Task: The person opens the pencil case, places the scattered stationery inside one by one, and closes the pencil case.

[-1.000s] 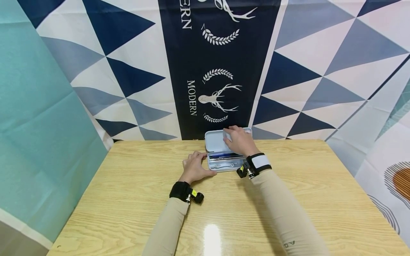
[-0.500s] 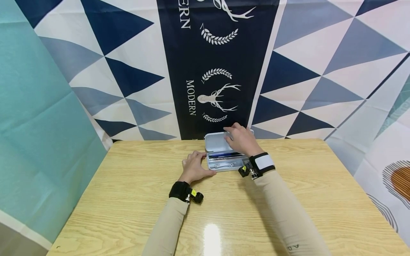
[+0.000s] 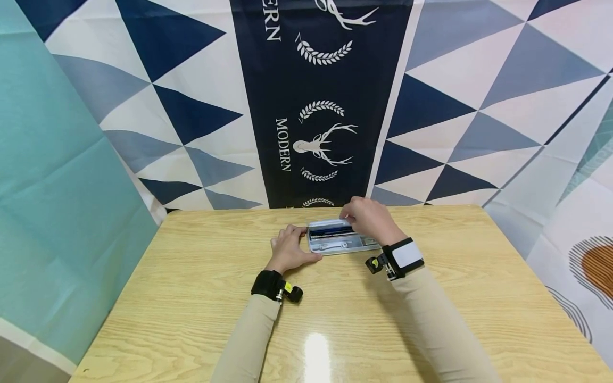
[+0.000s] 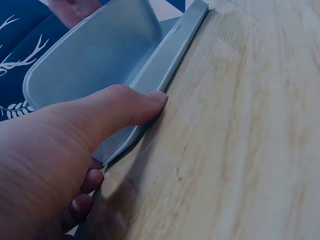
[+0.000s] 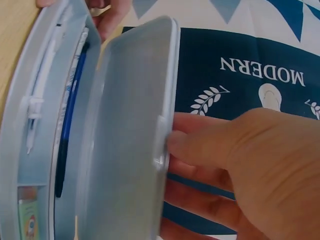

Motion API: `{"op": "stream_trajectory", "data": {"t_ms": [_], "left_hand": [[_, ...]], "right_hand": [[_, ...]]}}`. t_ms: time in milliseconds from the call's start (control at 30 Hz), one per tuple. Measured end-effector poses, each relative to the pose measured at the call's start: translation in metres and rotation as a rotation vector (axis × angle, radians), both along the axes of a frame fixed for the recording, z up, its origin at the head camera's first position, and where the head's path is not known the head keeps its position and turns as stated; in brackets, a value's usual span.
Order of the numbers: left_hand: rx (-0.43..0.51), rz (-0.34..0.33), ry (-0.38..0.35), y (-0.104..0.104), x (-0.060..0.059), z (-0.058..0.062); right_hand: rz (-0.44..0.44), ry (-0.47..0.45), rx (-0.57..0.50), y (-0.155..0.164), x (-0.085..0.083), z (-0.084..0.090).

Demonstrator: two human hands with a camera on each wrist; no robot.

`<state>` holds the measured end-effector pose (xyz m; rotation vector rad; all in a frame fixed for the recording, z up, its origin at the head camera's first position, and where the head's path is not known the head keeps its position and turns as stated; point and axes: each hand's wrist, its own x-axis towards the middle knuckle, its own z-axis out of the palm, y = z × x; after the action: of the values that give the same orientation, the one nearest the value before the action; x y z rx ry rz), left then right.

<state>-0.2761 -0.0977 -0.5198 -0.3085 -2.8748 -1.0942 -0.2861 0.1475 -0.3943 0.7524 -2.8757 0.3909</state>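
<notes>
Your left hand (image 3: 289,249) lies at nine o'clock of the pencil case (image 3: 341,243), its thumb pressing the near wall. Your right hand (image 3: 369,217), at twelve o'clock, pinches the half-raised lid (image 5: 131,135). The case sits mid-table (image 3: 191,298), toward the far edge.
</notes>
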Motion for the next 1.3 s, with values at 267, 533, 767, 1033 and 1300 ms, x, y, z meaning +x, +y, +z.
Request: {"op": "stream_trajectory", "data": {"t_ms": [267,533,767,1033,1300], "left_hand": [[-0.016,0.004,0.010,0.002,-0.001,-0.001],[-0.024,0.008,-0.002,0.003,-0.001,0.000],[-0.026,0.007,-0.018,0.005,0.000,0.004],[-0.047,0.006,-0.014,0.005,0.002,0.004],[-0.036,0.009,-0.023,0.003,0.001,0.003]], "right_hand": [[0.085,-0.122,0.035,0.006,0.001,-0.006],[0.028,-0.226,0.123,0.003,0.000,-0.014],[0.005,-0.241,0.160,0.005,-0.002,-0.024],[0.011,-0.222,0.188,0.000,-0.002,-0.022],[0.036,-0.226,0.243,-0.008,0.001,-0.019]]}}
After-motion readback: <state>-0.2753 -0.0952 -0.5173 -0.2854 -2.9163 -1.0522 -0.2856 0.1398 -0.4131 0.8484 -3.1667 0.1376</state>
